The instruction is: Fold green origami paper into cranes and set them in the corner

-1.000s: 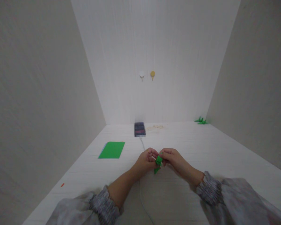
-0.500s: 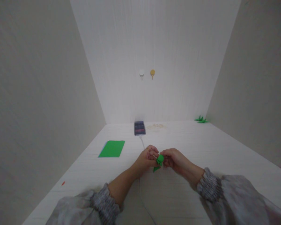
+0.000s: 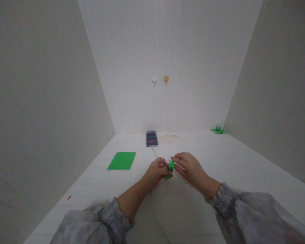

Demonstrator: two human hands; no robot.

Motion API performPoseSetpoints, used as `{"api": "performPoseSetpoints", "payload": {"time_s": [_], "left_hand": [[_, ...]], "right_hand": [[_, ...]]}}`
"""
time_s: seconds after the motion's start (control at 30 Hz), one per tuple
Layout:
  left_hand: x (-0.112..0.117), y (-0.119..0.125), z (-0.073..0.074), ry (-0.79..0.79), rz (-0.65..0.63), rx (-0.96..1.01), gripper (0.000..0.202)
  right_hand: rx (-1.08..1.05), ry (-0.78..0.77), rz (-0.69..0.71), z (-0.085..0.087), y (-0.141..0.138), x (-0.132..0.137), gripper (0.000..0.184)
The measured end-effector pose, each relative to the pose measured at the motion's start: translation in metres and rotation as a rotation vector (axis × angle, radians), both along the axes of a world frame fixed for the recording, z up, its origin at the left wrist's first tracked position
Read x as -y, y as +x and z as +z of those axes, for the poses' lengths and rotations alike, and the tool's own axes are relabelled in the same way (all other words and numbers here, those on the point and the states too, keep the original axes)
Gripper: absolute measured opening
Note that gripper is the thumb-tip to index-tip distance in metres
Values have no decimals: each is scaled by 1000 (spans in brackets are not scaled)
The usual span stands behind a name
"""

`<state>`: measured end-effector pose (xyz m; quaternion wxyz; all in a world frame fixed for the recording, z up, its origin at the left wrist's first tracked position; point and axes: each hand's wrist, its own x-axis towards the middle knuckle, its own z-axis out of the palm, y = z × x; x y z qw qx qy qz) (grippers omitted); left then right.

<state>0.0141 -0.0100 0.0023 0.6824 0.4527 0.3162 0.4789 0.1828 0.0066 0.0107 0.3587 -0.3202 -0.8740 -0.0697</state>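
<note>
A small folded green paper piece is held just above the white table, in the middle of the view. My left hand is closed on its left side, fingers curled round it. My right hand is at its right side with the fingers stretched toward it, fingertips touching or almost touching the paper. Both arms wear grey patterned sleeves.
A flat stack of green paper sheets lies on the table to the left. A blurred dark device with a white cable stands at the back. Folded green paper figures sit in the far right corner. Two wall hooks hang above.
Both hands have moved a little farther from me with the green piece. My right hand has gone from a closed pinch on it to stretched fingers.
</note>
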Motion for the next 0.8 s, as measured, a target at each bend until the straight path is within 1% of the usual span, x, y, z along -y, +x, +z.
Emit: {"api": "performPoseSetpoints", "payload": {"time_s": [0.13, 0.23, 0.33, 0.47, 0.57, 0.63, 0.73, 0.8], "left_hand": [[-1, -1, 1, 43, -17, 15, 36], [-1, -1, 2, 50, -15, 11, 38], [0, -1, 4, 50, -13, 18, 38], [1, -1, 6, 40, -29, 3, 36], [2, -2, 6, 44, -46, 12, 34], [3, -2, 6, 49, -34, 34, 33], [2, -1, 6, 42, -19, 48, 33], [2, -1, 6, 36, -24, 50, 33]], "right_hand": [[110, 26, 4, 7, -1, 1, 22], [96, 12, 33, 9, -3, 2, 21], [83, -17, 33, 7, -6, 5, 21], [37, -103, 31, 2, -9, 8, 24], [36, -186, 36, 1, -10, 9, 26], [45, -225, 31, 1, -10, 8, 26], [41, -250, -14, 1, -12, 7, 26], [3, -290, -41, 0, -13, 8, 26]]}}
